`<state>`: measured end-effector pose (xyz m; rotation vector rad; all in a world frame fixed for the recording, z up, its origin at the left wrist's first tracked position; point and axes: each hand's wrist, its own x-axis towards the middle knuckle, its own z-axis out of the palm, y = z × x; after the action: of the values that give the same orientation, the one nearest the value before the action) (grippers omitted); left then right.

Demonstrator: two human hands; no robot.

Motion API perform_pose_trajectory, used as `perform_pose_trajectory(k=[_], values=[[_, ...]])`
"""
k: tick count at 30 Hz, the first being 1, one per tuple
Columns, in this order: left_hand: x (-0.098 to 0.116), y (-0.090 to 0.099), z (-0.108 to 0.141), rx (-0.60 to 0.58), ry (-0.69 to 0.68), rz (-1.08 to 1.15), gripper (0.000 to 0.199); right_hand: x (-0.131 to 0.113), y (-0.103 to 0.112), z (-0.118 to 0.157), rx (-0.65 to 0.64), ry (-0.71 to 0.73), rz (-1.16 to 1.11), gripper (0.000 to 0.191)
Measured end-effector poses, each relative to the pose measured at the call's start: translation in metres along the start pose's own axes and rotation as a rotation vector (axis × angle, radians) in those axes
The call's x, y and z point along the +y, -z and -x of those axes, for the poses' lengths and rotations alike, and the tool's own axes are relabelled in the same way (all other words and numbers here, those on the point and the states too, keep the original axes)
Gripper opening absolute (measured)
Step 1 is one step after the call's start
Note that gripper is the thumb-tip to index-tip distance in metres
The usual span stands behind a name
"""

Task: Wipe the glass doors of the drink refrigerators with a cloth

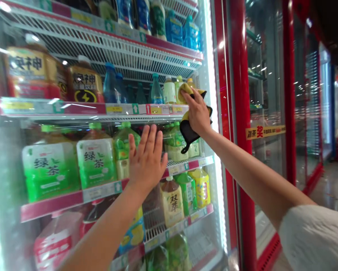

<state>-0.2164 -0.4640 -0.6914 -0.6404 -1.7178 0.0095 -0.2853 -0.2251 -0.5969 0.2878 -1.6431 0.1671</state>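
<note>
While your left hand [146, 162] presses flat on the cooler's glass door [123, 71], fingers [150, 138] spread wide, your right fingers [189, 98] pinch a bunched yellow-and-black cloth [189, 131] against the glass, up near the red door frame [240, 113]. Behind the pane, green-tea bottles [95, 162] stand packed along the wire shelf [180, 164], their plastic labels gleaming.

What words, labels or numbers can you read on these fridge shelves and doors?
"绿茶" on the green tea bottles
"双萃" on the tea bottle
"奖" on the yellow door sticker; its other characters are too small to read
Shelf tags: too small to read
Labels on the amber bottles: too blurred to read
</note>
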Motion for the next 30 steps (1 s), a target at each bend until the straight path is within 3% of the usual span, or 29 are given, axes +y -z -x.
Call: perform_pose_trajectory(k=[2,5,8,11,14,20,22,27,30], values=[[0.014,-0.013,0.003,-0.009,0.007,0.029,0.075,0.026,-0.003,0.000,0.088,-0.096,-0.033,0.068],[0.027,-0.023,0.007,0.026,0.063,0.045,0.078,0.055,-0.008,0.021,0.179,-0.221,-0.041,0.064],[0.042,-0.031,0.000,0.029,0.077,0.068,0.077,0.069,-0.010,0.035,0.214,-0.194,0.020,0.069],[0.063,-0.040,-0.023,-0.013,0.042,0.130,0.077,0.082,-0.005,0.024,0.241,-0.155,0.028,0.072],[0.078,-0.047,-0.056,-0.039,0.021,0.190,0.078,0.095,0.005,0.022,0.249,-0.162,-0.056,0.062],[0.078,-0.057,-0.102,-0.075,-0.063,0.208,0.074,0.090,0.015,0.083,0.184,-0.363,-0.111,0.054],[0.076,-0.057,-0.112,-0.099,-0.101,0.207,0.072,0.089,0.015,0.081,0.169,-0.395,-0.161,0.054],[0.075,-0.048,-0.138,-0.241,-0.106,0.206,0.067,0.093,0.012,0.042,0.168,-0.429,-0.308,0.051],[0.071,-0.042,-0.144,-0.329,-0.088,0.195,0.069,0.078,0.012,0.061,0.085,-0.582,-0.277,0.056]])
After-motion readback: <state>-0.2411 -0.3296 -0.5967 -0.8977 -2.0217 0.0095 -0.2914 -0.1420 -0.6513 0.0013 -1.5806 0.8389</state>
